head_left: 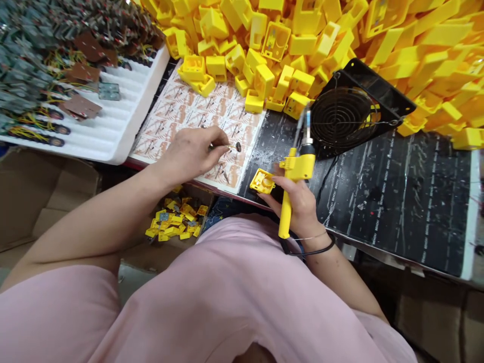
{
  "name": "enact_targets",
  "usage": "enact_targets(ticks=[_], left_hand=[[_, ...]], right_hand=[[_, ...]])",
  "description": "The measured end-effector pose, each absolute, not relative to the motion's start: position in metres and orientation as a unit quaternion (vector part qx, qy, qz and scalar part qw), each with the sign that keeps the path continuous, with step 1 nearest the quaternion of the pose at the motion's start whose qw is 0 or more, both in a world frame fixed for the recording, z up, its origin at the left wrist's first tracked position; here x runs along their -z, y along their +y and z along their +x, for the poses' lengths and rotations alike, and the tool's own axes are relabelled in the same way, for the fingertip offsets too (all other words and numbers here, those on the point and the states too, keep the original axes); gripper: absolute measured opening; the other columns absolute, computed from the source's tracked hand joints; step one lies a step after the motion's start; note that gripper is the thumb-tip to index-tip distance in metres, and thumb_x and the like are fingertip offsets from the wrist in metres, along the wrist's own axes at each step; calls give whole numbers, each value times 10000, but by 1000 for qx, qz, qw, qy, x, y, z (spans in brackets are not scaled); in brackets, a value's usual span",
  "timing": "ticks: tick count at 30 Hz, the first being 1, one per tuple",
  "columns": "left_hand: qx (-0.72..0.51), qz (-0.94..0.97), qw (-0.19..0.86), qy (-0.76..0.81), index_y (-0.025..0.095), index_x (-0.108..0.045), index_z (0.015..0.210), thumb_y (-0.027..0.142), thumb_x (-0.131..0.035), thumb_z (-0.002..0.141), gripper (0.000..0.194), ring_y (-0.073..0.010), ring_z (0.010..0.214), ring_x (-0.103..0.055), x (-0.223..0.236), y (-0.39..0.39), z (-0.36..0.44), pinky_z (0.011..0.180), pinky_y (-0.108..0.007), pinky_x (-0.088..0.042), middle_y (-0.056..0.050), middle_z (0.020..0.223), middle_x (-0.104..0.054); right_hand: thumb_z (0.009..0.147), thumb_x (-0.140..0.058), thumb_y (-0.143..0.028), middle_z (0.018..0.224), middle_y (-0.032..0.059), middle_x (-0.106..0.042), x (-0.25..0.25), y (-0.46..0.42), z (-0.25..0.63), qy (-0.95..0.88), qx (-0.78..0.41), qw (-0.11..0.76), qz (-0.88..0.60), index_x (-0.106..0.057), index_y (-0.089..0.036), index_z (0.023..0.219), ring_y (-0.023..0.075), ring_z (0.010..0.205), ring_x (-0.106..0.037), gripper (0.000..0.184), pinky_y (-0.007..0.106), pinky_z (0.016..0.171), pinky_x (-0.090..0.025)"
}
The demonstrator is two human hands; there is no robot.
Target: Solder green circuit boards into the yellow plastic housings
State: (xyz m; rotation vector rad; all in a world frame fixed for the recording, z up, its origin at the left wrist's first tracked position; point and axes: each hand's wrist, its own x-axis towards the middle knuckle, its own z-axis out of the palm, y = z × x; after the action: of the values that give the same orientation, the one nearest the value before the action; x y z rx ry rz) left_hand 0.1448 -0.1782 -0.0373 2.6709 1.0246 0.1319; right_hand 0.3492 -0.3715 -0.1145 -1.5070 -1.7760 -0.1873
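Note:
My left hand [194, 154] is closed in a pinch above the printed sheet [166, 126]. From its fingertips sticks a thin wire lead with a small dark round part [238, 146] at the end; anything further inside the fingers is hidden. My right hand [300, 201] is wrapped round a yellow soldering iron [286, 214], whose metal tip points away from me toward a black fan. Between the thumb and fingers of that same hand sits a small open yellow plastic case [262, 181], its inside facing up. The two hands are apart.
A big heap of yellow cases [264, 40] covers the back of the table. The black fan [336, 118] stands right of the iron. At left, a white foam tray [132, 108] bears wired circuit boards [81, 106]. Below the edge, a carton holds yellow pieces [176, 219].

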Motion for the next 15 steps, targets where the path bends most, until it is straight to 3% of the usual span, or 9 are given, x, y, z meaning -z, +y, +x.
enact_targets(ticks=[4, 8, 12, 15], left_hand=[[-74, 935, 133, 320, 206, -753, 1255, 333, -524, 976, 382, -233, 1003, -780, 47, -182, 146, 937, -341, -558, -77, 1131, -823], [-112, 924, 194, 312, 213, -807, 1073, 328, -555, 945, 305, -181, 930, -771, 55, -185, 145, 890, -275, -551, -38, 1014, -831], [-134, 905, 259, 311, 198, -794, 983, 345, -560, 910, 286, -147, 811, -735, 52, -185, 142, 792, -238, -540, -27, 923, -810], [-119, 910, 268, 294, 207, -789, 956, 370, -556, 910, 288, -150, 816, -725, 46, -183, 141, 798, -242, -530, -22, 901, -799]], right_hand=[[923, -791, -354, 1164, 106, -785, 114, -369, 351, -712, 74, 384, -583, -552, -242, 1349, 254, 1033, -775, 501, 378, 905, -629], [902, -809, -376, 1212, 122, -777, 111, -371, 351, -702, 75, 394, -588, -528, -253, 1368, 277, 1053, -771, 558, 424, 948, -626], [906, -806, -331, 1188, 99, -782, 110, -374, 351, -697, 56, 388, -601, -537, -261, 1363, 256, 968, -778, 535, 403, 906, -642], [907, -807, -324, 1200, 103, -777, 112, -369, 348, -698, 56, 382, -604, -553, -252, 1351, 254, 1008, -780, 516, 382, 907, -644]])
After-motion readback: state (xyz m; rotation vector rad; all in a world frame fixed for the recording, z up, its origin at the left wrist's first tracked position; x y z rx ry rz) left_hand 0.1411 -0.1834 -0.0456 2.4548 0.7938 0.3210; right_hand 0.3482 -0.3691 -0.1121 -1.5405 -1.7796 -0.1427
